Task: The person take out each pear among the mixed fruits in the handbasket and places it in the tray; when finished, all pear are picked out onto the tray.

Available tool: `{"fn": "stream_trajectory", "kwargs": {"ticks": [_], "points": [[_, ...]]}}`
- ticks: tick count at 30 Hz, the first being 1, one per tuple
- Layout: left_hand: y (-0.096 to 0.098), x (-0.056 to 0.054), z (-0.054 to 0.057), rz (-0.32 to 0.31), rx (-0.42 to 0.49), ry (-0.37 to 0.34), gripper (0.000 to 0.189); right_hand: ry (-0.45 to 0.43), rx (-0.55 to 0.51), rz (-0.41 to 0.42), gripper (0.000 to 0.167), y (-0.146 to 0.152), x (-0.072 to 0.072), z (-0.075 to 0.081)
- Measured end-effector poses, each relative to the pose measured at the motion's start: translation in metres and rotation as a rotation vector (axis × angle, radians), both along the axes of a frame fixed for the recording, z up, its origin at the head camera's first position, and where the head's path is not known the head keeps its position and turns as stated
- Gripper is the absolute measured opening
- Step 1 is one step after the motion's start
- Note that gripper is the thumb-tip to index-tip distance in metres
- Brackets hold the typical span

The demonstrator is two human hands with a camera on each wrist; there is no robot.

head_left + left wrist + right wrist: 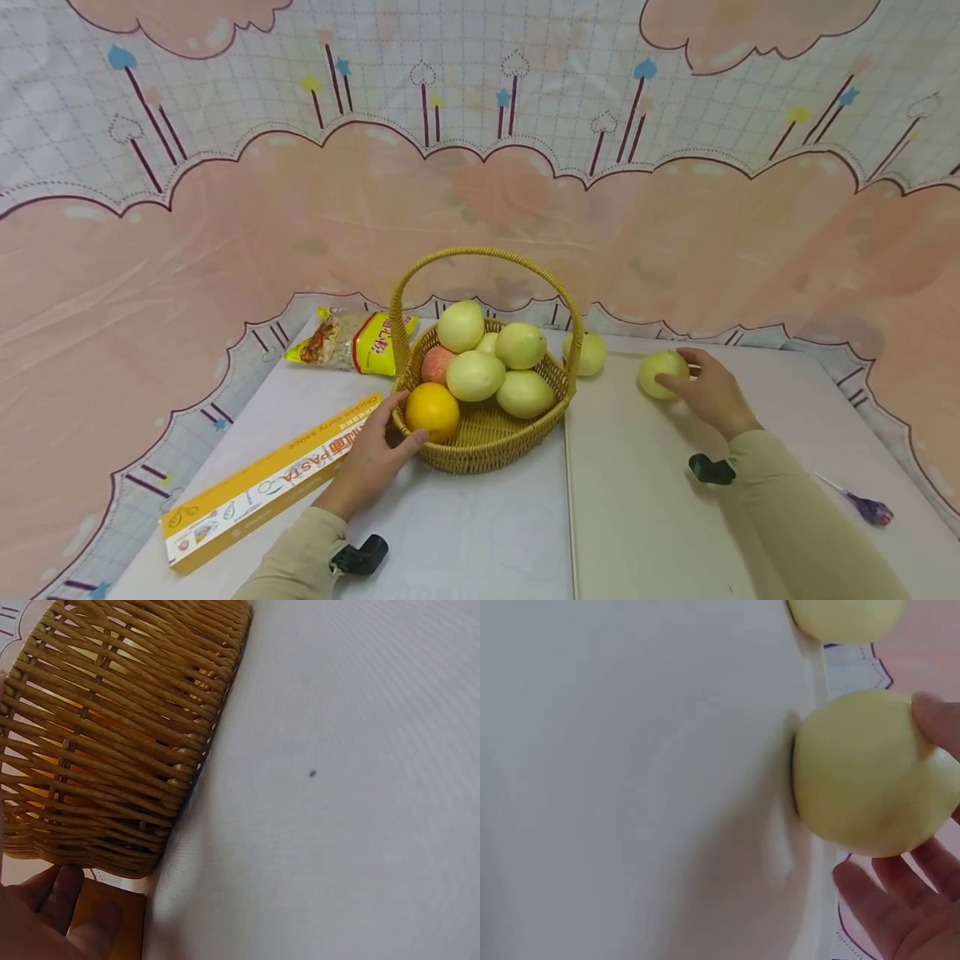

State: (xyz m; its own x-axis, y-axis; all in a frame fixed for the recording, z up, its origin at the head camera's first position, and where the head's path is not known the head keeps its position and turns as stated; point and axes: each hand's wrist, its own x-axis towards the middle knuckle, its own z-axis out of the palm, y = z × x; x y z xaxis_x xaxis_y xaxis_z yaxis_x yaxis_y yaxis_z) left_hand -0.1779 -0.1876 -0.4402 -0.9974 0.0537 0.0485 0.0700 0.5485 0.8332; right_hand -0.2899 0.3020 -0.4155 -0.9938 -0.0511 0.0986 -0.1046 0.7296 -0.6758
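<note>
A wicker basket [480,450] with a tall handle holds several pale yellow-green pears [476,377], an orange [432,412] and a partly hidden reddish fruit [437,365]. At its left front rim, my left hand [372,458] touches the basket with spread fingers. On the board at the right, my right hand [712,392] grips a pale pear [660,373]. In the right wrist view, the thumb lies on this pear [874,772] and fingers are at its other side. Another pear [590,354] rests just right of the basket.
A yellow-and-white pasta box [270,483] lies left of the basket. Behind it is a yellow food packet [352,342]. The right hand is above a pale flat board [637,500]. A purple-wrapped lollipop [870,508] lies at far right. A patterned curtain [480,200] hangs behind the table.
</note>
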Motion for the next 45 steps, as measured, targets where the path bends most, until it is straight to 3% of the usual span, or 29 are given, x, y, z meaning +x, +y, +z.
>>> {"fn": "stream_trajectory", "kwargs": {"ticks": [8,27,45], "points": [[-0.001,0.0,-0.001,0.001,-0.003,0.003,0.078,0.054,-0.01,-0.013,0.076,-0.007,-0.007,-0.005],[0.003,0.001,-0.002,-0.003,0.026,0.023,0.082,0.063,0.014,-0.048,0.072,-0.008,-0.027,-0.009],[0.001,0.001,-0.004,-0.012,0.049,0.045,0.082,0.06,-0.008,-0.098,0.072,-0.019,-0.029,-0.004]]}}
